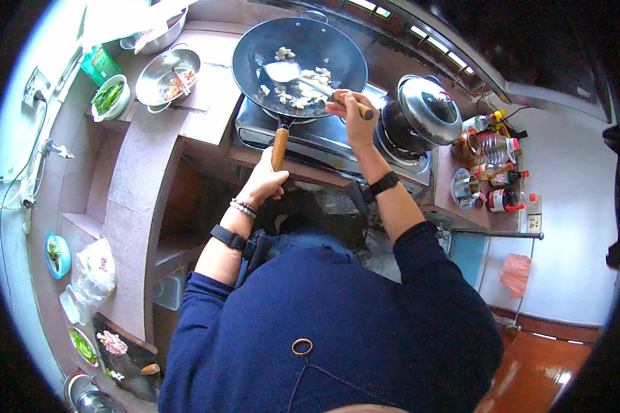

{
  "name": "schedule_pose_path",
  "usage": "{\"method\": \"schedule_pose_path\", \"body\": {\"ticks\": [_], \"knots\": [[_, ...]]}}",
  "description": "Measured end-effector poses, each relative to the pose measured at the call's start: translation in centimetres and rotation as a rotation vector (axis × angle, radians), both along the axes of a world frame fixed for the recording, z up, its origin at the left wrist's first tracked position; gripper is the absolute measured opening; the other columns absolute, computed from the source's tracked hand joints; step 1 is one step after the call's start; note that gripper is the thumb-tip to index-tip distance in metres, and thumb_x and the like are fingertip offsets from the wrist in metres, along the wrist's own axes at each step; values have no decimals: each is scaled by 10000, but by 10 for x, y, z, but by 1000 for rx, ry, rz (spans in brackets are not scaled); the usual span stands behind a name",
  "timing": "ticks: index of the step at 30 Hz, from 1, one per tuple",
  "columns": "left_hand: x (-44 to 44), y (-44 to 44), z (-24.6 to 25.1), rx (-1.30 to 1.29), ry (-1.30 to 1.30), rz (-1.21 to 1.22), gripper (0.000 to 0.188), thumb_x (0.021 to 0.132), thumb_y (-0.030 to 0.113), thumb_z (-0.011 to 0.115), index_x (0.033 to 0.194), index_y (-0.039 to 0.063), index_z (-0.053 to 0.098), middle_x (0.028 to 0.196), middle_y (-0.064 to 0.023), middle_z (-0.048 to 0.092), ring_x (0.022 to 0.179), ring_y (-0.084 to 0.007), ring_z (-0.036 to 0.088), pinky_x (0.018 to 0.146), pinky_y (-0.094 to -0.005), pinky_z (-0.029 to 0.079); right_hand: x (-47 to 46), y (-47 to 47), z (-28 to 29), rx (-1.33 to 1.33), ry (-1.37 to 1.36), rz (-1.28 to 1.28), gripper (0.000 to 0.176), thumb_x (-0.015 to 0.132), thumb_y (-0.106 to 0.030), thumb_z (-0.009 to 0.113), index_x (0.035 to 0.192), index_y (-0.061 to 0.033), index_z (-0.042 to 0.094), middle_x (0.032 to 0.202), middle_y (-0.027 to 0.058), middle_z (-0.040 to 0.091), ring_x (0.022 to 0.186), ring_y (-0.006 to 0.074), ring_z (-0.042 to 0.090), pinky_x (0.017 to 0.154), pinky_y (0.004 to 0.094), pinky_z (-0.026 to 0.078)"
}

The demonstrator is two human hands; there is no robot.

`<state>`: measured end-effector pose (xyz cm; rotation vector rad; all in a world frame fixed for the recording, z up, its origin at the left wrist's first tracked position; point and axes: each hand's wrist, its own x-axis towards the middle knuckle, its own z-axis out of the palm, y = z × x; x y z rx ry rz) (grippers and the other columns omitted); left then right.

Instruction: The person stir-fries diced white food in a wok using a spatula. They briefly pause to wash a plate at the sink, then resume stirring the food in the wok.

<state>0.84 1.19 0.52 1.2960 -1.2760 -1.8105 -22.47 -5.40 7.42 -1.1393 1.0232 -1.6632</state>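
Note:
A dark wok (258, 49) sits on the left side of a gas stove (310, 135). Its wooden handle (280, 147) points towards me, and my left hand (265, 180) is wrapped around it. My right hand (358, 117) grips the wooden grip of a metal wok spatula (283, 72). The spatula's blade rests inside the wok, beside pale cooked pieces of food (312, 85) that lie scattered over the bottom. Some of the food is hidden behind the spatula and my right fingers.
Right of the wok stands a lidded pot (428, 111), with several sauce bottles (491, 170) beyond it. On the left counter are a steel basin (152, 77) of chopped ingredients, a basket (114, 109) of green vegetables and a plastic bag (95, 268). A cutting board (129, 361) holds pink minced meat.

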Motion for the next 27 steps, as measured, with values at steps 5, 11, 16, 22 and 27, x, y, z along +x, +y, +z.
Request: {"method": "schedule_pose_path", "body": {"ticks": [5,11,16,22,27], "knots": [[-1,0,4,66,-61,2,734,797,53,606,1431,93,238,900,-100,522,457,-140,531,387,-279,470,-32,39,6,16,314,-69,157,941,-32,525,977,66,642,941,168,680,739,223,705,676,318,612],[-2,2,5,32,-33,12,700,806,46,591,1418,84,252,892,-103,520,452,-137,526,381,-281,462,-31,17,4,-71,364,50,150,946,-61,552,959,62,637,986,169,674,744,208,705,661,322,614],[-3,0,3,-23,-71,20,688,772,47,557,1398,71,274,851,-111,531,445,-146,534,385,-287,472,-36,-14,108,267,406,25,271,938,-224,582,963,42,623,987,187,682,706,270,711,626,331,611],[-2,2,0,-10,-28,16,689,780,54,565,1397,68,259,843,-113,520,442,-145,523,376,-288,464,-53,-40,177,266,792,208,239,905,-231,613,917,7,635,954,143,695,640,204,698,561,283,594],[-1,2,2,-8,-19,2,683,781,57,563,1388,58,249,828,-109,509,439,-150,521,367,-286,455,-24,-83,122,201,902,98,152,884,-168,649,893,-16,655,909,89,681,671,162,685,596,261,570]]}}
